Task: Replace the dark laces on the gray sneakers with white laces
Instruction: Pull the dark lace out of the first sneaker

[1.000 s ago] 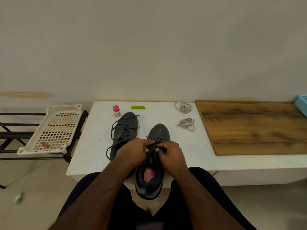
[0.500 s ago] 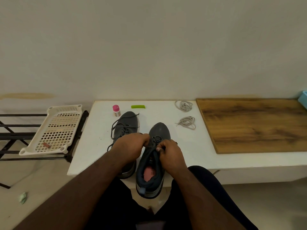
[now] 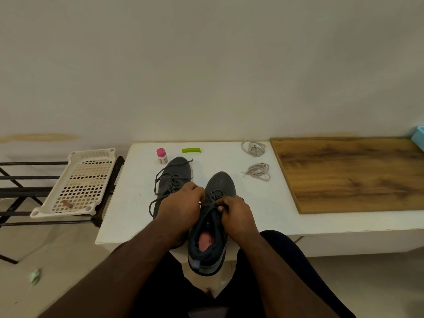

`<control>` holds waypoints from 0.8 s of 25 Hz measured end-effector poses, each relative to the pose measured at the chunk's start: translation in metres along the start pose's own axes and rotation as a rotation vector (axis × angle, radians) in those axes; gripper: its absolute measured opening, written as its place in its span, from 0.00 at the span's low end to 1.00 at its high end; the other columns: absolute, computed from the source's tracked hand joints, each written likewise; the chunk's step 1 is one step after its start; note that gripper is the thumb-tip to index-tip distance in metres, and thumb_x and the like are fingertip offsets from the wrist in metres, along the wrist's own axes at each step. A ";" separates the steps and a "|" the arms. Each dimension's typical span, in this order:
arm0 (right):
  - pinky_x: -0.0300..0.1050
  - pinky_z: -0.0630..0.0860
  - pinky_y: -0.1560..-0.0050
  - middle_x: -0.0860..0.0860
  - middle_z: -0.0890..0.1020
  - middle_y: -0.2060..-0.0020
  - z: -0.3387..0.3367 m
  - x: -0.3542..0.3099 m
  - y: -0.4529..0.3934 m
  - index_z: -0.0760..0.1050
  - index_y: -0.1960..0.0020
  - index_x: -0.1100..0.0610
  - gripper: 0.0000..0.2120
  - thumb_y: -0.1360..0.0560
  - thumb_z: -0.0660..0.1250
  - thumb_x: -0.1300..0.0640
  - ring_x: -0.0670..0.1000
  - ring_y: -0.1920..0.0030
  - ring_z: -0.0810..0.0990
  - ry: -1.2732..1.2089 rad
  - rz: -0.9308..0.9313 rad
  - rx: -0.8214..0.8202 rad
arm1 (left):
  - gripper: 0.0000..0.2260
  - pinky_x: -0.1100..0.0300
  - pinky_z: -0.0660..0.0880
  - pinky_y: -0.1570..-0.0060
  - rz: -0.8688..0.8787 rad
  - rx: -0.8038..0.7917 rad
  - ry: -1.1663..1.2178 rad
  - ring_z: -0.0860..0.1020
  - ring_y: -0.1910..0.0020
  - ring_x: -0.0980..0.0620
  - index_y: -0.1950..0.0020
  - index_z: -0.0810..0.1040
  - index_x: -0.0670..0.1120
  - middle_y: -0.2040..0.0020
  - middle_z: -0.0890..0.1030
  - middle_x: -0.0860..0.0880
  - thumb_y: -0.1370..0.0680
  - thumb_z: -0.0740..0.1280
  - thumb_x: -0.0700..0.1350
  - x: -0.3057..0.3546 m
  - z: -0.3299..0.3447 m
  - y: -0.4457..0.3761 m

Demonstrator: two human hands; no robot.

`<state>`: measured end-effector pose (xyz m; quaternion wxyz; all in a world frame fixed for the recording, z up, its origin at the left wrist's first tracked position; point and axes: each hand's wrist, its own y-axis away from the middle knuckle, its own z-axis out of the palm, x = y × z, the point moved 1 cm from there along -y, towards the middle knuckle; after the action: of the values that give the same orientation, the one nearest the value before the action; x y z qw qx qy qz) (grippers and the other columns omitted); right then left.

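Two gray sneakers stand toes-away on the white table (image 3: 270, 216). The right sneaker (image 3: 220, 184) has its heel hanging over the near edge, and its dark lace (image 3: 214, 196) runs across the tongue. My left hand (image 3: 181, 207) pinches that lace on the shoe's left side. My right hand (image 3: 236, 212) pinches it on the right side. The left sneaker (image 3: 176, 173) sits behind my left hand, its dark lace (image 3: 158, 180) loose and trailing onto the table. Two bundles of white laces lie far right of the shoes, one near (image 3: 258, 171) and one farther back (image 3: 253, 148).
A small pink-capped bottle (image 3: 161, 155) and a green strip (image 3: 191, 150) lie at the table's back. A wooden board (image 3: 351, 173) covers the right side. A white perforated tray (image 3: 78, 184) rests on a black rack at the left. A blue box corner (image 3: 418, 136) shows far right.
My left hand has shifted slightly left and forward along the right sneaker's lacing. My right hand stays at the lace on the shoe's right side.
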<state>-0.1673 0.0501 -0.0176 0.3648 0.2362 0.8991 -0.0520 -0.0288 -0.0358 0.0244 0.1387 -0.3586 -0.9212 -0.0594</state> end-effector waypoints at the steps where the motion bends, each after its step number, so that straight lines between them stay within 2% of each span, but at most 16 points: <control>1: 0.37 0.68 0.50 0.48 0.77 0.52 -0.002 0.000 0.000 0.82 0.42 0.52 0.13 0.21 0.63 0.63 0.49 0.49 0.75 0.008 -0.010 -0.009 | 0.07 0.53 0.77 0.53 -0.029 0.028 0.077 0.78 0.51 0.50 0.44 0.76 0.51 0.42 0.73 0.53 0.21 0.63 0.47 0.003 0.002 0.004; 4: 0.43 0.76 0.46 0.45 0.73 0.56 -0.003 0.002 -0.001 0.83 0.41 0.52 0.20 0.24 0.61 0.69 0.51 0.48 0.76 -0.016 -0.038 -0.017 | 0.11 0.56 0.75 0.51 -0.108 -0.048 0.215 0.77 0.51 0.53 0.44 0.74 0.51 0.47 0.75 0.54 0.23 0.66 0.55 0.015 0.008 0.012; 6: 0.49 0.81 0.46 0.50 0.76 0.51 -0.003 0.004 0.000 0.82 0.41 0.51 0.20 0.24 0.60 0.69 0.52 0.49 0.79 -0.096 0.014 0.024 | 0.10 0.57 0.74 0.53 -0.158 -0.064 0.186 0.77 0.54 0.53 0.46 0.74 0.51 0.53 0.79 0.52 0.22 0.66 0.55 0.017 0.011 0.013; 7: 0.49 0.81 0.46 0.52 0.76 0.49 -0.003 0.004 0.000 0.82 0.41 0.51 0.18 0.23 0.61 0.67 0.51 0.49 0.79 -0.119 0.037 0.043 | 0.09 0.57 0.73 0.55 -0.180 -0.045 0.171 0.78 0.55 0.52 0.48 0.75 0.50 0.54 0.80 0.51 0.22 0.65 0.54 0.017 0.011 0.012; 9: 0.43 0.74 0.43 0.50 0.74 0.49 -0.004 0.002 0.001 0.81 0.40 0.51 0.13 0.21 0.64 0.60 0.47 0.48 0.73 -0.090 0.005 0.019 | 0.07 0.57 0.71 0.57 -0.217 -0.009 0.175 0.77 0.55 0.51 0.50 0.75 0.49 0.55 0.80 0.51 0.22 0.63 0.52 0.017 0.012 0.012; 11: 0.39 0.68 0.47 0.44 0.72 0.56 -0.005 -0.002 0.002 0.82 0.44 0.52 0.09 0.21 0.67 0.57 0.45 0.51 0.70 -0.043 -0.072 0.012 | 0.06 0.58 0.69 0.58 -0.248 0.016 0.207 0.76 0.57 0.51 0.51 0.75 0.49 0.57 0.79 0.51 0.22 0.62 0.51 0.019 0.013 0.014; 13: 0.42 0.75 0.51 0.44 0.73 0.60 -0.004 -0.003 0.002 0.81 0.54 0.54 0.05 0.22 0.66 0.60 0.47 0.55 0.75 -0.082 -0.026 0.090 | 0.06 0.58 0.67 0.59 -0.273 0.035 0.222 0.75 0.59 0.52 0.52 0.74 0.48 0.59 0.78 0.51 0.22 0.62 0.50 0.019 0.013 0.016; 15: 0.50 0.83 0.58 0.49 0.78 0.59 -0.006 0.001 0.001 0.77 0.58 0.55 0.08 0.22 0.64 0.63 0.50 0.60 0.81 -0.269 0.140 0.177 | 0.07 0.58 0.67 0.59 -0.290 0.050 0.232 0.75 0.59 0.52 0.53 0.75 0.48 0.58 0.79 0.51 0.22 0.62 0.50 0.016 0.013 0.016; 16: 0.51 0.84 0.58 0.50 0.79 0.57 -0.007 0.002 0.001 0.77 0.57 0.55 0.08 0.21 0.63 0.63 0.50 0.60 0.81 -0.322 0.174 0.197 | 0.07 0.58 0.68 0.59 -0.292 0.052 0.242 0.75 0.59 0.52 0.53 0.75 0.48 0.59 0.79 0.51 0.22 0.62 0.50 0.014 0.013 0.016; 18: 0.45 0.79 0.48 0.47 0.80 0.53 -0.009 0.002 0.001 0.80 0.48 0.53 0.06 0.21 0.65 0.59 0.47 0.53 0.79 -0.229 0.073 0.172 | 0.06 0.58 0.68 0.60 -0.274 0.044 0.265 0.75 0.60 0.53 0.54 0.74 0.49 0.60 0.79 0.52 0.22 0.62 0.50 0.012 0.014 0.017; 20: 0.41 0.71 0.44 0.45 0.78 0.51 -0.005 0.000 0.002 0.80 0.40 0.50 0.11 0.21 0.67 0.55 0.44 0.49 0.74 -0.131 -0.052 0.071 | 0.06 0.57 0.69 0.61 -0.252 0.033 0.291 0.76 0.61 0.53 0.56 0.74 0.50 0.62 0.78 0.52 0.23 0.63 0.50 0.010 0.016 0.016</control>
<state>-0.1702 0.0530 -0.0137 0.4126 0.2216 0.8768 -0.1088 -0.0283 -0.0140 0.0125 0.2677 -0.2258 -0.9299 -0.1123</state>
